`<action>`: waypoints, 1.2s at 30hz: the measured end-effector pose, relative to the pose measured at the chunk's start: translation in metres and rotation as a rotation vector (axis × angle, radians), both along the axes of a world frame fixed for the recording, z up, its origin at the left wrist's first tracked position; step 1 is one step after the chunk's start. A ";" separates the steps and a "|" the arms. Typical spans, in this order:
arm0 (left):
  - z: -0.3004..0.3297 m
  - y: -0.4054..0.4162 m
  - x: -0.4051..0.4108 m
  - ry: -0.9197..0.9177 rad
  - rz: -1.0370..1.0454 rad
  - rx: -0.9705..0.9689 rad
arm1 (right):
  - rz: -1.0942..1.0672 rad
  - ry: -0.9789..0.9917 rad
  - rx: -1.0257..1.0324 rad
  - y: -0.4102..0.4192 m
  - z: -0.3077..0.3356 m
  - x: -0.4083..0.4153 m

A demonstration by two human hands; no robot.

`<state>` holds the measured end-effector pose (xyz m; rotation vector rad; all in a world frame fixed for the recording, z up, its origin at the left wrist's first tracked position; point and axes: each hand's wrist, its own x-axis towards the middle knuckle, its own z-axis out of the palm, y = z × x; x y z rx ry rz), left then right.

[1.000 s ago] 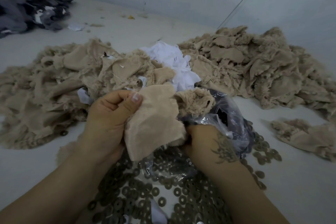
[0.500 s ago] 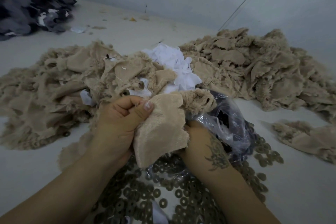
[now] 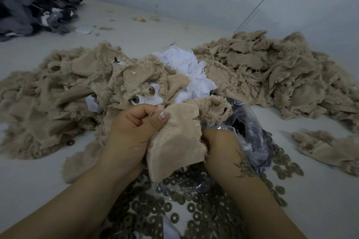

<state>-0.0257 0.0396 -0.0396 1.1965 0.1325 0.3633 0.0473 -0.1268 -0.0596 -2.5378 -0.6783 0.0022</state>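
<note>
Beige fabric piece [image 3: 175, 141]: your left hand [image 3: 134, 132] pinches its top, your right hand [image 3: 219, 145] grips its lower edge; pull it taut.

No writing seems legible anywhere, even on the fabric piece [image 3: 174, 141].

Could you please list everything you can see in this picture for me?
cloth piece: one, beige, between both hands
left pile: one, beige, behind left hand
right pile: one, beige, back right
small pile: one, beige, right edge
white scraps: heap, white, between large piles
dark pile: one, grey-black, far left corner
bag: one, clear, beside right hand
rings: many, dark, under forearms
table: one, white, under everything
left hand: grips piece's top left
right hand: grips piece's lower right, fingertips hidden
</note>
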 end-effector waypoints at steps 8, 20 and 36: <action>0.002 -0.005 -0.001 -0.035 -0.031 0.014 | 0.143 0.673 0.783 -0.017 0.030 -0.008; -0.005 -0.006 0.004 -0.068 0.023 0.139 | 0.195 0.020 0.281 -0.023 0.036 -0.007; -0.011 -0.011 0.009 -0.090 -0.011 0.100 | 0.181 1.006 0.991 -0.009 0.024 -0.013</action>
